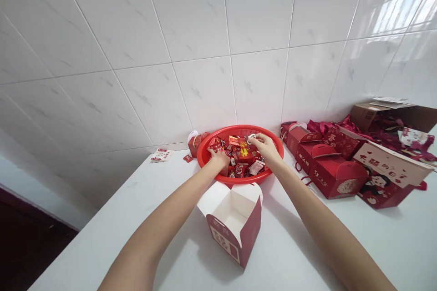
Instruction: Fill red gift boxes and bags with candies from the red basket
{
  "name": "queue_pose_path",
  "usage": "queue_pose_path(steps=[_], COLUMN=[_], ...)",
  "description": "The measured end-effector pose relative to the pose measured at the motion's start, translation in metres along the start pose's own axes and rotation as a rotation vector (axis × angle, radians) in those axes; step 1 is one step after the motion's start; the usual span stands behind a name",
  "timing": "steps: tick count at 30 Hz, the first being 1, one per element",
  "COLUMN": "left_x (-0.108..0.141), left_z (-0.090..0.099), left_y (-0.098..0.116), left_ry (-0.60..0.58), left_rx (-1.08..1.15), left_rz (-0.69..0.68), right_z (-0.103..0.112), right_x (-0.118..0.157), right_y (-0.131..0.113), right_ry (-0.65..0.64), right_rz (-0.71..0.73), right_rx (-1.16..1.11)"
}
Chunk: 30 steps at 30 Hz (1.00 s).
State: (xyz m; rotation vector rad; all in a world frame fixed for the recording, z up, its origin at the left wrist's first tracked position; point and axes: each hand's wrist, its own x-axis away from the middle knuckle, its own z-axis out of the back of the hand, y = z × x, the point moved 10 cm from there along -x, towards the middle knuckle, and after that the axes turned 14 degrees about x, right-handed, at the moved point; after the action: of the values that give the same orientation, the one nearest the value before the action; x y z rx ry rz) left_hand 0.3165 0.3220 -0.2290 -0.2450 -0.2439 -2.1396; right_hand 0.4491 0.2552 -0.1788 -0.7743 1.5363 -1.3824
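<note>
A red oval plastic basket stands against the tiled wall with many wrapped candies in it, mostly red. My left hand reaches into its left side, fingers bent down among the candies; what they hold is hidden. Over the right side, my right hand pinches a small white-wrapped candy between thumb and fingertips. A larger red packet with yellow print lies between the hands. In front of the basket is a dark red gift box, upright, flaps spread, its white inside bare.
On the right stand several closed red gift boxes, a red bag with a cream panel and a cardboard box with dark red ribbon. Left of the basket are a small red box, a loose red candy and printed cards. The table edge runs along the left.
</note>
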Motion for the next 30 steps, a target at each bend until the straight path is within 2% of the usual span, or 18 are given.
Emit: queue_pose_path(steps=[3, 7, 9, 12, 16, 19, 24, 26, 30], left_x=[0.014, 0.025, 0.026, 0.024, 0.021, 0.021, 0.024, 0.027, 0.023], left_z=[0.006, 0.02, 0.026, 0.038, 0.048, 0.053, 0.056, 0.059, 0.053], left_y=[-0.005, -0.012, -0.018, -0.026, -0.032, -0.029, -0.021, -0.018, -0.031], left_ry=[-0.047, 0.009, 0.067, 0.227, 0.359, 0.371, 0.329, 0.348, 0.394], left_rx=[0.0, 0.282, 0.494, 0.866, 1.138, 1.235, 1.263, 1.272, 1.309], left_rz=[0.043, 0.006, -0.014, -0.079, -0.21, -0.347, -0.438, -0.471, -0.284], right_z=[0.0, 0.004, 0.005, 0.006, 0.007, 0.007, 0.006, 0.005, 0.004], right_x=[0.001, 0.002, 0.002, 0.003, 0.006, 0.007, 0.006, 0.006, 0.006], right_y=[-0.001, -0.005, -0.006, -0.006, -0.008, -0.009, -0.007, -0.007, -0.008], right_ry=[-0.002, 0.024, 0.035, 0.042, 0.049, 0.046, 0.041, 0.032, 0.02], right_rz=[-0.011, 0.013, 0.027, 0.017, 0.011, 0.01, 0.0, 0.001, 0.008], right_rx=[0.012, 0.043, 0.057, 0.049, 0.04, 0.024, 0.006, -0.015, -0.02])
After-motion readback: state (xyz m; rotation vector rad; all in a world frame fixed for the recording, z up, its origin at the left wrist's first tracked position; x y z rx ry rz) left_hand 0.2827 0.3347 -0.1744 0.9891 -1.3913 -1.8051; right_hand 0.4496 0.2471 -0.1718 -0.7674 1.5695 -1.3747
